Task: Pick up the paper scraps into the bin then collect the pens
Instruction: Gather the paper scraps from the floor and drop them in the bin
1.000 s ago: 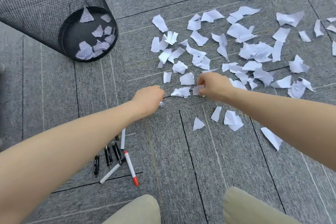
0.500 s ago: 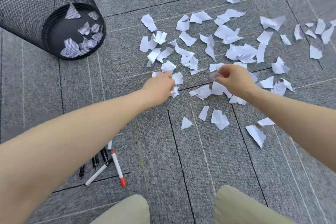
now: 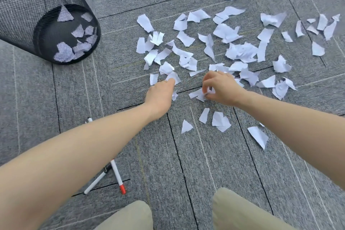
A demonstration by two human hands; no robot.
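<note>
Pinching paper scraps [image 3: 200,95] on the carpet [image 3: 205,164] with curled right hand [image 3: 220,87]; left hand [image 3: 160,94] fisted around scraps beside it. Lying behind the left forearm, pens [image 3: 116,173], red-tipped one pointing toward the knees. Standing far left, bin [image 3: 37,15].

The floor [image 3: 186,164] is grey carpet tile — matt, rough-woven. The bin [image 3: 37,17] is black wire mesh. The paper scraps [image 3: 240,52] are thin, matt, torn-edged; the pens [image 3: 116,173] look smooth plastic.
</note>
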